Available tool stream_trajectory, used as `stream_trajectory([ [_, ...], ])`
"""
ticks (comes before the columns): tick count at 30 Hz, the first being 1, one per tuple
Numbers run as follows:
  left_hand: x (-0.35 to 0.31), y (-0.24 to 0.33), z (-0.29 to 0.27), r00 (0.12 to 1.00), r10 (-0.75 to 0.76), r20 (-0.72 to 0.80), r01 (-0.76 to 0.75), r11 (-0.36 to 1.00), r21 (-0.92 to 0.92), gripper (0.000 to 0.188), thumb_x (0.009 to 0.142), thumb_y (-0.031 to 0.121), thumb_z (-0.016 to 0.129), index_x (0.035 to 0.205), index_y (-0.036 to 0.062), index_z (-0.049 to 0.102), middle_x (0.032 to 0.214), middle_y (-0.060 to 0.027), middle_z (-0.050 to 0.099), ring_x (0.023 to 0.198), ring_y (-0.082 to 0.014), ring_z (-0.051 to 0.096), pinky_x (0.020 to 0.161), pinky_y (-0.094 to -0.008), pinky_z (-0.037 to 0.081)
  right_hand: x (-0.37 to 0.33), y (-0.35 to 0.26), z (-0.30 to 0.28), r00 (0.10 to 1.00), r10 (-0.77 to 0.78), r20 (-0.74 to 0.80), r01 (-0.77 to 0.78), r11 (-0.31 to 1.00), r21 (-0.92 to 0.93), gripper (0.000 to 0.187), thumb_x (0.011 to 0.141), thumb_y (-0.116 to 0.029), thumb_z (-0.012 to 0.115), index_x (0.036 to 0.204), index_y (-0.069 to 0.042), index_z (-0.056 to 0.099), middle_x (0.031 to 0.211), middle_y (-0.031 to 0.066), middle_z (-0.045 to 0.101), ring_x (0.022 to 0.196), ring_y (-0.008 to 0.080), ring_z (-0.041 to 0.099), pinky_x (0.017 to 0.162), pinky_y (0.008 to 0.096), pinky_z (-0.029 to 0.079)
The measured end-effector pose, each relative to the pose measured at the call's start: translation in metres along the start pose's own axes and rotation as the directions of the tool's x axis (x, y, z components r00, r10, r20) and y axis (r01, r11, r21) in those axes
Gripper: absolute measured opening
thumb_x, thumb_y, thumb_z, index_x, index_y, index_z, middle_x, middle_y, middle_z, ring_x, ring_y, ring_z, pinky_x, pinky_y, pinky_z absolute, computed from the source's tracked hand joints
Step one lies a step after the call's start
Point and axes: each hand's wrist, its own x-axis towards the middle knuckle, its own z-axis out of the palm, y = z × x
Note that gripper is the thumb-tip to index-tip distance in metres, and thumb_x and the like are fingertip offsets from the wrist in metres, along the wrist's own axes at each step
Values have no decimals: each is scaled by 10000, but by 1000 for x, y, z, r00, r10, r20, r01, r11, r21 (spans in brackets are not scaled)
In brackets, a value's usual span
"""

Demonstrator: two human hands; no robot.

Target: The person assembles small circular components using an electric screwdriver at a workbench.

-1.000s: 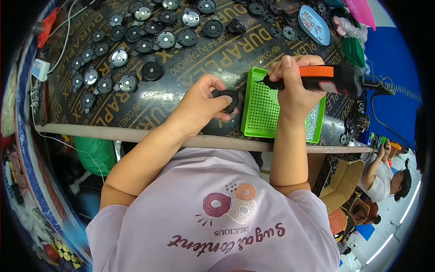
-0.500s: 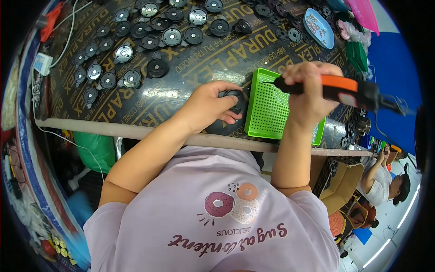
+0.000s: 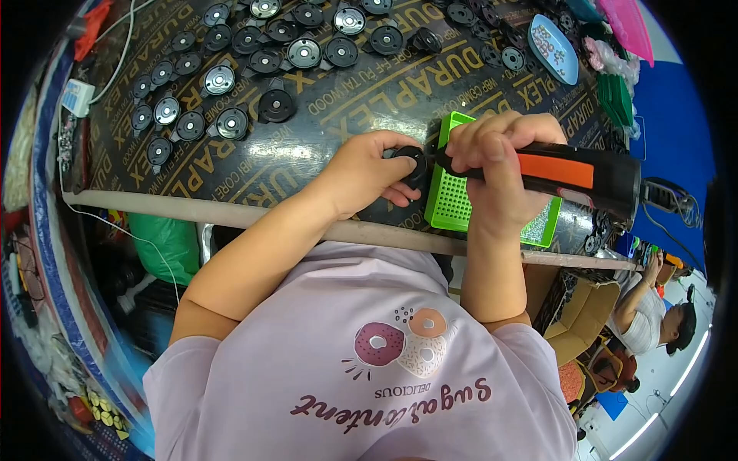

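Observation:
My left hand (image 3: 361,175) grips a small round black part (image 3: 415,166) against the dark tabletop, thumb on top. In my right hand (image 3: 500,165) is a black and orange electric screwdriver (image 3: 580,174), held nearly level with its nose pointing left at the round part. Whether its tip touches the part cannot be made out, since my fingers cover the nose. Below the right hand stands a bright green perforated tray (image 3: 455,226), partly hidden by the hand and forearm.
Several similar black discs (image 3: 232,123), some with silvery plates, lie across the far left of the table (image 3: 323,100). A blue dish (image 3: 555,50) of small bits sits far right. A rounded edge strip (image 3: 231,209) runs along the near side. Another person (image 3: 653,323) is at right.
My right hand has brought the screwdriver left and lower, from over the tray to beside the round part. The left hand keeps its grip; the whole view has shifted slightly.

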Motion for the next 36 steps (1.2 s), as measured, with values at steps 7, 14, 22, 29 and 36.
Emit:
stream_trajectory([
  [7, 0, -2, 1, 999, 39, -11, -39, 999, 6, 292, 900, 65, 556, 1172, -37, 546, 956, -142, 633, 703, -201, 685, 558, -257, 563, 6, 1, 0, 954, -5, 301, 9, 1000, -11, 215, 819, 16, 631, 865, -66, 437, 638, 72, 539, 503, 174, 524, 548, 344, 475],
  [14, 0, -2, 3, 999, 31, -18, -31, 1000, 7, 266, 895, 65, 555, 1145, -27, 559, 938, -139, 636, 694, -194, 682, 549, -256, 561, 2, 3, -2, 975, 12, 220, -12, 1000, 2, 232, 804, 9, 651, 865, -66, 439, 623, 75, 527, 499, 177, 523, 549, 343, 477],
  [22, -3, -5, 3, 998, 38, -45, -37, 999, 16, 251, 889, 43, 547, 1134, -11, 538, 966, -127, 625, 739, -183, 681, 588, -258, 565, 18, -17, -9, 982, -152, 115, 122, 965, 234, 317, 752, 68, 706, 897, -54, 451, 686, 103, 556, 582, 187, 570, 554, 331, 505],
  [29, -8, -3, -1, 986, 169, 10, -169, 986, 1, 297, 853, -4, 590, 1141, 1, 515, 992, -105, 617, 831, -186, 670, 656, -268, 557, 23, 10, -22, 982, -58, -180, 36, 992, -122, 223, 774, 101, 671, 855, -19, 502, 655, 70, 583, 492, 122, 558, 475, 249, 472],
  [36, -6, -1, -3, 994, 98, -44, -98, 995, 15, 218, 861, -9, 590, 1049, 16, 484, 948, -98, 633, 832, -203, 677, 622, -246, 549, 23, 14, -22, 982, 15, -187, -45, 986, -160, 173, 747, 77, 702, 757, 0, 548, 628, 49, 570, 489, 111, 563, 467, 227, 467],
])
